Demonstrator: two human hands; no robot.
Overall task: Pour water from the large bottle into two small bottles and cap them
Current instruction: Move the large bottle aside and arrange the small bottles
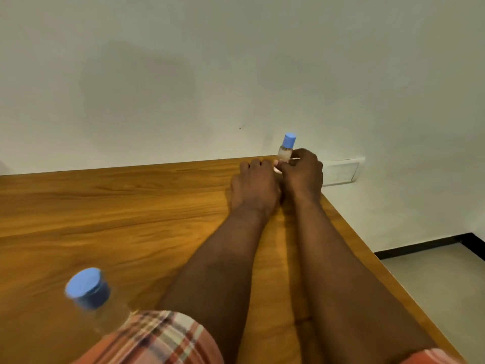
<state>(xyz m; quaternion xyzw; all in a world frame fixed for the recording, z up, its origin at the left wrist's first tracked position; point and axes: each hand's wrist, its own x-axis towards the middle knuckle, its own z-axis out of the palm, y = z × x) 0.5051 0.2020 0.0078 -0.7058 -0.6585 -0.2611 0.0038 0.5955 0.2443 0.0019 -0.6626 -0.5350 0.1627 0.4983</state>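
Two hands at table point(105, 206) corner, right hand point(303, 174) fingers pinching small bottle point(285, 153), left hand point(256, 187) unclear.

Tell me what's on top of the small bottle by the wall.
A blue cap sits on the small bottle. The right hand grips the bottle's lower part, so its base is hidden.
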